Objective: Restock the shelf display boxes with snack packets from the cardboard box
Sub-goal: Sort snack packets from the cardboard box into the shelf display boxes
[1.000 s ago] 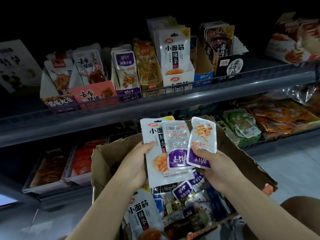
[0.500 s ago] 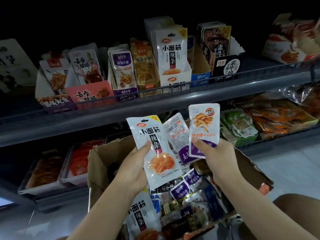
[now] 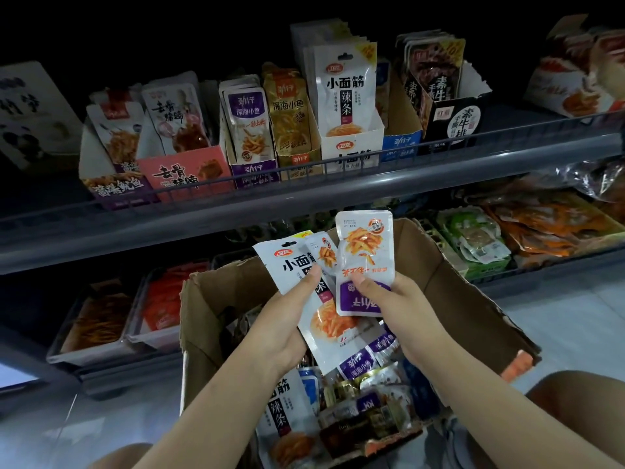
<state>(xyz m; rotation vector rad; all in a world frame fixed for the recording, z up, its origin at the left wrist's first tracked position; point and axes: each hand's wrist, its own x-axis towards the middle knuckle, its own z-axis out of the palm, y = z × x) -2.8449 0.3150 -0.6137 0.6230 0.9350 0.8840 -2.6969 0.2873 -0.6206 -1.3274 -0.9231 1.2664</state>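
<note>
An open cardboard box [image 3: 453,299] stands below me, full of mixed snack packets. My left hand [image 3: 287,319] grips a large white packet [image 3: 291,262] with an orange picture, its thumb across the front. A small purple-and-white fish packet [image 3: 324,253] lies against it. My right hand [image 3: 399,302] pinches another purple-and-white fish packet [image 3: 363,252] upside down, in front of the white one. On the upper shelf stand the display boxes: a matching purple one [image 3: 252,170] and a matching white one [image 3: 351,147].
A grey wire rail [image 3: 439,147] runs along the upper shelf's front edge. More display boxes flank the two: pink [image 3: 182,172] left, black [image 3: 453,125] right. The lower shelf holds trays of orange snacks [image 3: 162,299] and green packets [image 3: 480,238]. Pale floor lies to the right.
My right hand has brought its fish packet left, down and in front of the white packet. The small packet between them has turned face-up against the white packet in my left hand.
</note>
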